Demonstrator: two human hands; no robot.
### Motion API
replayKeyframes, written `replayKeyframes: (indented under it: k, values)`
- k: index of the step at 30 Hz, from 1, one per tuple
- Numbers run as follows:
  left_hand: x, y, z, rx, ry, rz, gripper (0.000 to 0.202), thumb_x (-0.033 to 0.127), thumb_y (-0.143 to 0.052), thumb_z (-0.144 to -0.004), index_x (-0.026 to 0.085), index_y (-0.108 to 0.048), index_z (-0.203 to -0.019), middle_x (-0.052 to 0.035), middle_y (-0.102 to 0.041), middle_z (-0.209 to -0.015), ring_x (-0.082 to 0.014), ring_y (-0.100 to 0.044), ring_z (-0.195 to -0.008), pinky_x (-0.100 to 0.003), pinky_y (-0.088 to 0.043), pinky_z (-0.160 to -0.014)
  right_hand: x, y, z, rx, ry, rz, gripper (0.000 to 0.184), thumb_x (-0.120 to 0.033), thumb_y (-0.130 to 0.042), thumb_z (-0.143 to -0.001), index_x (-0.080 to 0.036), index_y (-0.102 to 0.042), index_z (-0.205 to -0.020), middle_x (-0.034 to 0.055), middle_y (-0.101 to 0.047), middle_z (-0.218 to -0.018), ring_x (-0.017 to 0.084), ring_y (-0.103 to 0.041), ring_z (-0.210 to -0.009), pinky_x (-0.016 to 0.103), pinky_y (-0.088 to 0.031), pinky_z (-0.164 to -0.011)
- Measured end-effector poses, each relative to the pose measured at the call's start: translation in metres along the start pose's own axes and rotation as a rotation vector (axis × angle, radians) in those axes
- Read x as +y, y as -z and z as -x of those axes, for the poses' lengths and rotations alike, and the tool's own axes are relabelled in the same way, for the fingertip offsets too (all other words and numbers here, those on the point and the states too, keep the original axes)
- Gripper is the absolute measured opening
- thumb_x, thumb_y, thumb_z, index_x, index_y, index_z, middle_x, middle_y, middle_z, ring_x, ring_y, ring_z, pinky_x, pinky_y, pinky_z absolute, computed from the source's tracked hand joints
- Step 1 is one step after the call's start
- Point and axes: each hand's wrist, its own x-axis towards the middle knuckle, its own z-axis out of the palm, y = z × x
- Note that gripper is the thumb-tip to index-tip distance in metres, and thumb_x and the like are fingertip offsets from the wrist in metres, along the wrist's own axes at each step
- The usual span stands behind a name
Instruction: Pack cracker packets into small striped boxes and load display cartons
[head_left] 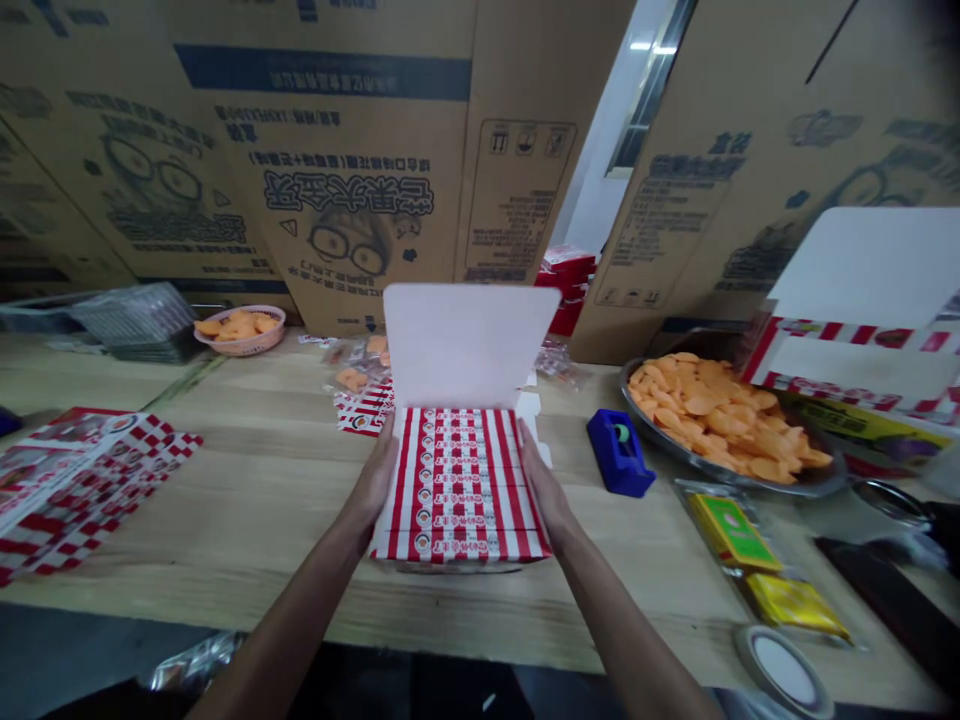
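In front of me on the wooden table is a display box (pixel 474 345), its white lid standing up at the back. A row of several red-and-white striped packets (pixel 457 490) with printed labels fills it. My left hand (pixel 381 475) presses against the box's left side. On the opposite side my right hand (pixel 541 480) grips it the same way. The fingers of both hands are partly hidden along the box walls. White flaps and a red-checked sheet (pixel 365 408) show behind the box.
Right of the box stands a blue tape dispenser (pixel 620 452), beside a metal bowl of orange chips (pixel 724 415). Yellow packs (pixel 795 603) and a tape roll (pixel 784 670) lie front right. Flat checked cartons (pixel 82 485), a pink basket (pixel 241 340) and clear trays (pixel 139 320) are left. Large cardboard boxes (pixel 360 200) line the back.
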Motion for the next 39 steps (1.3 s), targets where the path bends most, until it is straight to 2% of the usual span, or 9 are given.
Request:
replayKeyframes:
  k: [3,8,13,17,22,26,30,34,39]
  values:
    - [-0.008,0.007,-0.001,0.086,0.074,0.159,0.090,0.053,-0.052,-0.081,0.020,-0.008,-0.152,-0.0114,-0.040,-0.149,-0.0279,-0.046,-0.131,-0.043,-0.043,-0.105,0.005,0.000,-0.005,-0.099,-0.073,-0.106,0.071,-0.056,-0.027,-0.095,-0.029,0.006,-0.151,0.0024,-0.023,-0.156,0.022,-0.032,-0.140,0.052,-0.035,-0.112]
    - [0.008,0.023,-0.005,-0.060,0.170,0.196,0.098,0.042,-0.070,-0.071,0.026,-0.016,-0.151,-0.0102,-0.042,-0.148,-0.0304,-0.051,-0.125,-0.045,-0.046,-0.100,0.000,0.009,-0.016,-0.114,0.042,0.178,0.066,-0.056,-0.039,-0.091,-0.022,-0.031,-0.148,0.0063,-0.015,-0.158,0.023,-0.007,-0.146,0.050,-0.010,-0.119]
    - [0.016,0.044,-0.020,-0.049,0.031,-0.188,0.079,0.050,-0.070,-0.068,0.015,-0.050,-0.135,-0.0158,-0.040,-0.147,-0.0337,-0.040,-0.133,-0.049,-0.035,-0.108,0.000,0.014,-0.031,-0.003,0.129,0.092,0.057,-0.058,-0.042,-0.089,-0.016,-0.063,-0.121,0.0160,-0.024,-0.155,0.029,-0.025,-0.143,0.048,-0.025,-0.114]
    - [0.011,0.040,-0.029,0.022,-0.134,-0.357,0.057,0.049,-0.060,-0.076,0.014,-0.060,-0.120,-0.0156,-0.043,-0.142,-0.0317,-0.037,-0.134,-0.047,-0.039,-0.104,0.006,0.014,-0.045,0.102,0.134,-0.107,0.056,-0.050,-0.058,-0.077,-0.022,-0.051,-0.124,0.0160,-0.033,-0.150,0.028,-0.038,-0.136,0.050,-0.037,-0.106]
    - [0.010,0.033,-0.035,0.045,-0.296,-0.342,0.077,0.042,-0.058,-0.076,0.012,-0.032,-0.142,-0.0167,-0.043,-0.143,-0.0250,-0.037,-0.135,-0.040,-0.035,-0.107,-0.005,0.023,-0.060,-0.159,0.161,-0.251,0.059,-0.047,-0.065,-0.070,-0.022,-0.050,-0.122,0.0143,-0.053,-0.135,0.026,-0.054,-0.121,0.047,-0.042,-0.103]
    - [0.024,0.051,-0.044,-0.217,-0.304,-0.422,0.057,0.049,-0.055,-0.076,0.013,-0.061,-0.120,-0.0181,-0.056,-0.132,-0.0287,-0.049,-0.125,-0.043,-0.040,-0.102,-0.011,0.048,-0.068,-0.270,0.144,-0.092,0.045,-0.056,-0.068,-0.066,-0.019,-0.065,-0.092,0.0151,-0.056,-0.133,0.031,-0.055,-0.119,0.049,-0.045,-0.099]
    - [0.044,0.066,-0.050,-0.339,-0.182,-0.500,0.041,0.050,-0.057,-0.074,0.023,-0.072,-0.101,-0.0115,-0.061,-0.129,-0.0290,-0.048,-0.127,-0.047,-0.035,-0.104,-0.020,0.075,-0.074,-0.514,0.162,0.305,0.050,-0.060,-0.049,-0.081,-0.022,-0.070,-0.107,0.0106,-0.050,-0.141,0.031,-0.035,-0.138,0.056,-0.028,-0.111]
    - [0.059,0.034,-0.029,-0.312,-0.223,-1.007,0.058,0.054,-0.064,-0.072,0.017,-0.065,-0.117,-0.0160,-0.048,-0.142,-0.0362,-0.035,-0.135,-0.056,-0.022,-0.109,-0.039,0.054,-0.062,-0.462,0.256,0.811,0.061,-0.063,-0.044,-0.085,-0.019,-0.064,-0.121,0.0124,-0.033,-0.151,0.038,-0.018,-0.143,0.064,-0.016,-0.113]
    - [0.057,-0.014,0.026,-0.222,-0.324,-1.443,0.045,0.029,-0.050,-0.089,-0.004,-0.058,-0.118,-0.0320,-0.055,-0.125,-0.0388,-0.045,-0.125,-0.053,-0.025,-0.107,-0.049,0.006,-0.018,-0.415,0.488,0.901,0.048,-0.032,-0.032,-0.097,-0.013,-0.049,-0.137,0.0183,-0.041,-0.145,0.031,-0.034,-0.138,0.057,-0.028,-0.112]
